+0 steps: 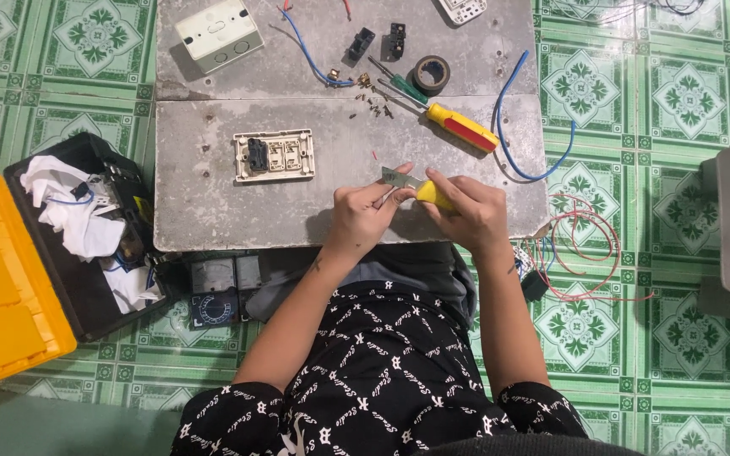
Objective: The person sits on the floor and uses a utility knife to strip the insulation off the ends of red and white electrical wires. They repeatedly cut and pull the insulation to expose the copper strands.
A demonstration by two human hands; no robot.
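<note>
Head view is showing a person sitting at a grey slab (213,203) w/ both hands over its front edge. Right hand (471,211) is gripping a yellow-handled utility knife (420,190), fingers curled and pressed together around the yellow handle; the metal blade end is sticking out to the left, past the fingers. Left hand (365,215) is meeting that blade end, thumb and forefinger pinching at a thin wire or small piece right under the blade, but it is too small to tell exactly. So the knife is lying between the two hands, handle in the right one, tip touching the left fingertips.

Behind the hands, on the slab, a switch plate (274,155) is lying face-up, well apart to the left. A red-yellow screwdriver (462,127), a green screwdriver (399,84), a tape roll (431,73), small screws (373,103) and a blue wire (509,127) are lying further back. An open toolbox (10,279) is standing on the floor at left, and a multimeter (213,291) is near the slab's front.
</note>
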